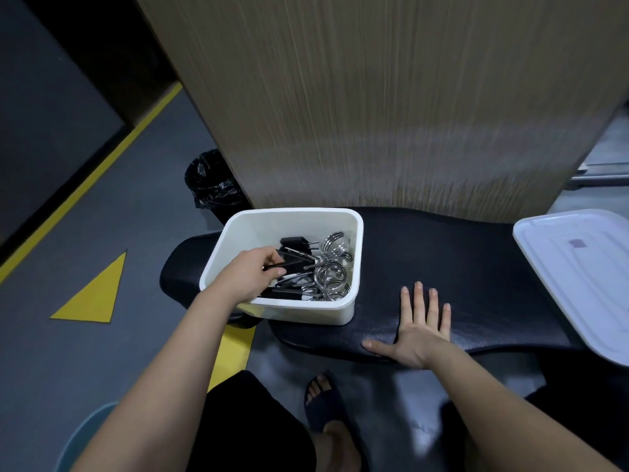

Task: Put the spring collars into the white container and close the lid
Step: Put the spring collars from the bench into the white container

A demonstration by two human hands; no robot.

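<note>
Fingers (272,258) curled inside white container (292,218)

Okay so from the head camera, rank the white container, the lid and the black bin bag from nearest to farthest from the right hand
From the right hand, flat on the black bench:
1. White container, just to its left on the bench, with the left hand reaching into it.
2. Lid, off to the right at the bench's end.
3. Black bin bag, far left on the floor beyond the container.

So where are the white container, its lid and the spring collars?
white container (308,311): head view, front wall.
lid (558,267): head view, flat top, lying off to the right.
spring collars (332,272): head view, a steel coil inside the container.
</note>
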